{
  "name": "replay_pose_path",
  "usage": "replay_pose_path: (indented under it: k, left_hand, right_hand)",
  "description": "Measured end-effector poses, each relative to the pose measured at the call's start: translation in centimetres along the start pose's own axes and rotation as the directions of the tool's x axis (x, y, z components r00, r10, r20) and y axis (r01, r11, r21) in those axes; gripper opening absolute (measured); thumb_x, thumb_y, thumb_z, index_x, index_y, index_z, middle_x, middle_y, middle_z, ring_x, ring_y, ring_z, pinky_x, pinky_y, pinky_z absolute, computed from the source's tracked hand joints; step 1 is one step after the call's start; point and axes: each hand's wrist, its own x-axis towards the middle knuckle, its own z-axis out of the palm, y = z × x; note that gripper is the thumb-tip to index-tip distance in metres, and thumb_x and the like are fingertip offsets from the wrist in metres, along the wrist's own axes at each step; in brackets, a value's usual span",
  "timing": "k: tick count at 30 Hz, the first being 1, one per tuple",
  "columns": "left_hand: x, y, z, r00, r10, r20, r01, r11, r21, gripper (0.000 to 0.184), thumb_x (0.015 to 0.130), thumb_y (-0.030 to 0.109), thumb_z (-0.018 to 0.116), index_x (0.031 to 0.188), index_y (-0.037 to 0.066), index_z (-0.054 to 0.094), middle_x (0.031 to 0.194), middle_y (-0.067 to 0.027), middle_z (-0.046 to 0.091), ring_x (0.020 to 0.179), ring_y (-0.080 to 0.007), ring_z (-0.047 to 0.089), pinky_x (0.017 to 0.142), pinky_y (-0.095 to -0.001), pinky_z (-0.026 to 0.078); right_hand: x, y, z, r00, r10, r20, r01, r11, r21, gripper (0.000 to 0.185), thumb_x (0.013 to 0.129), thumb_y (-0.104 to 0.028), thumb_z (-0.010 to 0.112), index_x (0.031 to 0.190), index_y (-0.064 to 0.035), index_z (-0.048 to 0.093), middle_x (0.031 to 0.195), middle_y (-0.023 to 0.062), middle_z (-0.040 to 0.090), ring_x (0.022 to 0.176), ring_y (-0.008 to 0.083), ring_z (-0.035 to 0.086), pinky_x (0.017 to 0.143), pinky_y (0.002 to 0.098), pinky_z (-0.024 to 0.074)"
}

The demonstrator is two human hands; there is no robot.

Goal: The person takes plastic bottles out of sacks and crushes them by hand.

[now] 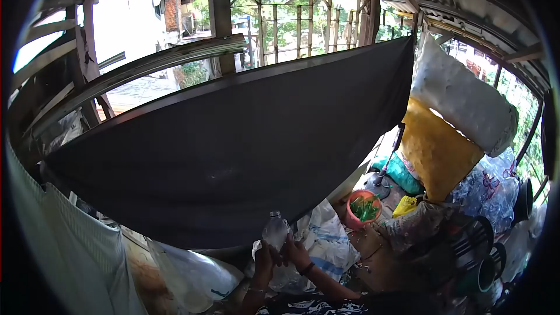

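A clear plastic bottle (275,230) stands upright, neck at the top, between my two hands at the bottom centre. My left hand (266,258) is closed on its lower left side. On the lower right side my right hand (295,253) grips it too, with a dark band on the wrist. Behind and below the hands lies a white sack with blue stripes (326,239), and some clear plastic shows under the hands. A large dark cloth (233,157) hangs just beyond the bottle.
A pink bucket (348,210) holds green pieces. Right of it are a yellow container (405,206), full yellow (437,146) and white (466,93) sacks, bagged clear bottles (496,192) and dark baskets (475,239). A pale cloth (76,245) hangs at left.
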Motion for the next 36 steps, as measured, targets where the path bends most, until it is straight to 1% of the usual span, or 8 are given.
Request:
replay_pose_path:
  k: [5,8,10,14,17,28,33,36]
  left_hand:
    - [0.4,0.2,-2.7,0.997,0.077,0.012,-0.078,0.991,0.113,0.048,0.099,0.039,0.041,0.072,0.004,0.058,0.055,-0.0066,0.056,0.046,-0.0153,0.055,0.046,-0.0268,0.045]
    - [-1.3,3.5,-2.9,0.973,0.091,-0.213,-0.113,0.989,-0.093,0.040,0.098,0.032,0.046,0.077,0.001,0.061,0.063,-0.0078,0.061,0.051,-0.0170,0.058,0.048,-0.0296,0.047]
    - [-2.1,4.5,-4.6,0.930,0.366,-0.019,-0.314,0.824,0.472,0.032,0.096,0.025,0.049,0.085,-0.001,0.062,0.072,-0.0100,0.063,0.059,-0.0202,0.061,0.053,-0.0338,0.049]
    - [-1.2,0.5,-7.2,0.570,0.790,0.227,-0.594,0.205,0.778,0.030,0.096,0.023,0.047,0.082,-0.001,0.060,0.075,-0.0113,0.062,0.065,-0.0219,0.062,0.057,-0.0360,0.048]
    - [-2.4,0.1,-8.8,0.814,0.579,0.046,-0.402,0.505,0.764,0.036,0.097,0.025,0.045,0.074,0.000,0.056,0.071,-0.0100,0.059,0.066,-0.0235,0.061,0.058,-0.0369,0.046]
    - [-1.7,3.9,-11.9,0.912,0.372,-0.173,-0.277,0.870,0.409,0.051,0.098,0.042,0.042,0.062,0.007,0.054,0.049,-0.0011,0.049,0.042,-0.0132,0.050,0.042,-0.0288,0.039]
    - [3.2,-1.6,-20.7,0.994,-0.108,-0.032,0.068,0.804,-0.591,0.047,0.093,0.051,0.050,0.067,0.012,0.058,0.059,-0.0004,0.057,0.050,-0.0140,0.056,0.046,-0.0292,0.044]
    - [0.7,1.9,-18.7,0.982,-0.054,0.181,0.169,0.684,-0.710,0.047,0.090,0.058,0.051,0.087,0.012,0.060,0.082,-0.0060,0.064,0.075,-0.0189,0.062,0.065,-0.0346,0.050]
  right_hand:
    - [4.5,7.2,1.1,0.955,-0.284,0.085,0.292,0.952,-0.095,0.056,0.095,-0.046,0.047,0.073,0.0031,0.062,0.056,0.0120,0.059,0.047,0.0202,0.060,0.044,0.0341,0.0454]
    - [2.9,6.5,2.6,0.601,-0.654,0.459,0.672,0.102,-0.733,0.026,0.091,-0.029,0.058,0.088,-0.0031,0.061,0.074,0.0051,0.065,0.066,0.0205,0.065,0.054,0.0315,0.0487]
    - [1.2,6.7,5.6,0.837,-0.548,0.017,0.477,0.713,-0.513,0.025,0.091,-0.026,0.058,0.087,-0.0011,0.060,0.072,0.0072,0.064,0.064,0.0207,0.064,0.056,0.0336,0.0490]
    - [-0.9,5.2,9.9,0.795,-0.589,-0.147,0.550,0.801,-0.234,0.030,0.092,-0.028,0.055,0.084,0.0008,0.060,0.063,0.0079,0.060,0.058,0.0198,0.062,0.053,0.0344,0.0484]
    - [-2.1,3.7,11.6,0.846,-0.490,-0.212,0.385,0.835,-0.393,0.045,0.095,-0.038,0.050,0.074,0.0008,0.059,0.055,0.0069,0.055,0.050,0.0178,0.057,0.047,0.0334,0.0451]
    - [-0.4,4.7,12.0,0.954,-0.176,0.244,0.189,0.981,-0.032,0.049,0.099,-0.044,0.042,0.082,-0.0011,0.058,0.073,0.0069,0.060,0.065,0.0161,0.061,0.057,0.0293,0.0478]
    - [0.3,11.6,8.3,0.567,-0.226,0.793,0.822,0.082,-0.564,0.034,0.096,-0.029,0.051,0.106,0.0016,0.061,0.090,0.0075,0.066,0.091,0.0171,0.062,0.079,0.0315,0.0487]
    - [-3.3,11.1,6.4,0.701,-0.095,0.707,0.369,0.896,-0.246,0.034,0.094,-0.024,0.051,0.119,-0.0031,0.060,0.104,0.0101,0.066,0.098,0.0195,0.060,0.087,0.0302,0.0452]
